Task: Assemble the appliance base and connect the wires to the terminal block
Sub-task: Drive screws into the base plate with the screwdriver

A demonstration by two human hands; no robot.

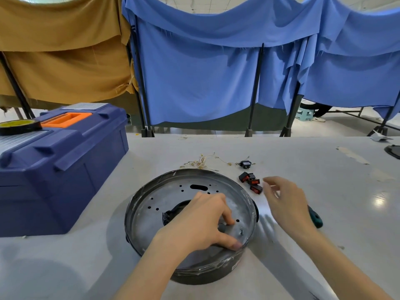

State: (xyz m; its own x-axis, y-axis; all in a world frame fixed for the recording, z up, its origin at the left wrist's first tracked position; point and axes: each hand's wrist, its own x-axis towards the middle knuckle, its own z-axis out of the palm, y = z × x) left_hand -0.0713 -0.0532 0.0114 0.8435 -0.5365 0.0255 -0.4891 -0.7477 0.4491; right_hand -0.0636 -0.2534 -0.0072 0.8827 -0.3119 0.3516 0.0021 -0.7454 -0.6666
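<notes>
A round grey metal appliance base (173, 193) lies on the white table, its perforated plate facing up. My left hand (203, 221) rests inside it, fingers curled round a small dark part (222, 228) on the plate, thumb near the front rim. A short screw (241, 231) stands upright just right of that hand. My right hand (285, 202) hovers beside the base with relaxed fingers, holding nothing, close to three black-and-red rocker switches (251, 181). Thin pale wires (202, 161) with metal terminals lie behind the base, next to a small black socket (245, 164).
A blue toolbox (65, 161) with an orange handle stands at the left, a roll of black tape (19, 126) on its lid. A green-handled screwdriver (316, 217) lies partly under my right wrist. Blue and tan cloth screens hang behind the table.
</notes>
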